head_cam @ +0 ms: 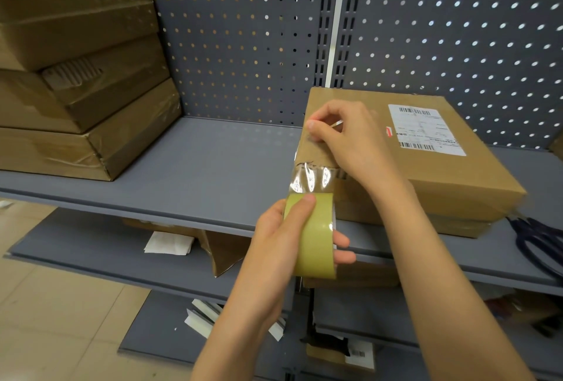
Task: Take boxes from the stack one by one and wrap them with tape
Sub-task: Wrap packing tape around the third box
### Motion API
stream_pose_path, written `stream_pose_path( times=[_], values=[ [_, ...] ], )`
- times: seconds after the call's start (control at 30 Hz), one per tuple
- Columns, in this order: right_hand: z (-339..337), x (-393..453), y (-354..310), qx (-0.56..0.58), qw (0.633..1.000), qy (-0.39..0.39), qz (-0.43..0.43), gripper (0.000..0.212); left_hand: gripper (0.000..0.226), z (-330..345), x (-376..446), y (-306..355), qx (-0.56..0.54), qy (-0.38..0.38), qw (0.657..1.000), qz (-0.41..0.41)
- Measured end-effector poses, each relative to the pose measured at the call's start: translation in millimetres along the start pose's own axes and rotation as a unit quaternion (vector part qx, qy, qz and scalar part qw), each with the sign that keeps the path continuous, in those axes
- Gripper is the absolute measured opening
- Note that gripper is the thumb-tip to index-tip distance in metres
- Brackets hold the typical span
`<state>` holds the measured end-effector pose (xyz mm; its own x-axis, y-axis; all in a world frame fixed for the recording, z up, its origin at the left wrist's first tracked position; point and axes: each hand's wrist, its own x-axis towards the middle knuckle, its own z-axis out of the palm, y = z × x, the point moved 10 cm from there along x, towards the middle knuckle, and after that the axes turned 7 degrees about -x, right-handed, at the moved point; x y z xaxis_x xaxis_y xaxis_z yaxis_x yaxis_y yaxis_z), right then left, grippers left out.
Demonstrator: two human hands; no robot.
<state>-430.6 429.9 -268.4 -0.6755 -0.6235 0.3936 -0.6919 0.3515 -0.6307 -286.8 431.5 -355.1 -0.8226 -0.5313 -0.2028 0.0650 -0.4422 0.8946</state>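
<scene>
Three wrapped boxes [76,76] sat stacked left on the shelf [213,167]; your left hand [283,237] gripped the tape roll [313,237], right hand [344,140] fingers pinched tape onto the box [441,173], scissors [536,237] lay beside it.

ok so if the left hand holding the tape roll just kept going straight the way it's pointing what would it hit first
Probably the near left corner of the labelled box. The left hand grips the tape roll and points up and forward along the stretched tape strip, which already sticks to that box. Depth is hard to judge.
</scene>
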Motion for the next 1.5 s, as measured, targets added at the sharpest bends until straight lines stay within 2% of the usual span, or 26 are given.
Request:
stream_pose_path(
  times=[0.37, 0.4, 0.47, 0.53, 0.63, 0.67, 0.7, 0.8, 0.97, 1.23, 1.5],
  values=[
    [8, -1, 3, -0.106, 0.994, -0.012, -0.013, 0.010, 0.023, 1, 0, -1, 0.004, 0.001, 1.000, -0.004],
    [8, -1, 3, -0.120, 0.993, -0.017, -0.012, 0.013, 0.023, 1, 0, -1, 0.005, 0.001, 1.000, -0.004],
    [11, -1, 4, -0.140, 0.990, -0.028, -0.010, 0.034, 0.022, 0, -1, -1, 0.005, 0.001, 1.000, -0.004],
    [8, -2, 0, -0.117, 0.993, -0.013, -0.022, 0.049, 0.022, 0, -1, -1, 0.004, 0.001, 1.000, -0.003],
    [-11, -12, -20, -0.019, 0.995, 0.054, -0.086, 0.026, 0.021, -1, -1, 0, 0.007, 0.007, 1.000, 0.000],
    [-12, -16, -24, -0.008, 0.994, 0.044, -0.102, 0.022, 0.020, -1, -1, 0, 0.006, 0.009, 1.000, 0.001],
    [-7, -19, -26, -0.019, 0.994, 0.011, -0.111, 0.027, 0.020, -2, -1, 0, 0.005, 0.011, 1.000, 0.001],
    [22, -27, -23, -0.106, 0.979, -0.126, -0.121, 0.037, 0.021, -2, -1, 1, 0.007, 0.016, 1.000, 0.007],
    [43, -34, -13, -0.242, 0.937, -0.223, -0.119, 0.052, 0.024, -3, -5, 4, 0.018, 0.036, 0.998, 0.043],
    [50, -33, -11, -0.275, 0.920, -0.254, -0.116, 0.055, 0.022, -3, -18, 7, 0.055, 0.098, 0.986, 0.120],
    [49, -34, -12, -0.285, 0.919, -0.250, -0.109, 0.053, 0.025, -15, -32, -6, 0.073, 0.131, 0.984, 0.094]
  ],
)
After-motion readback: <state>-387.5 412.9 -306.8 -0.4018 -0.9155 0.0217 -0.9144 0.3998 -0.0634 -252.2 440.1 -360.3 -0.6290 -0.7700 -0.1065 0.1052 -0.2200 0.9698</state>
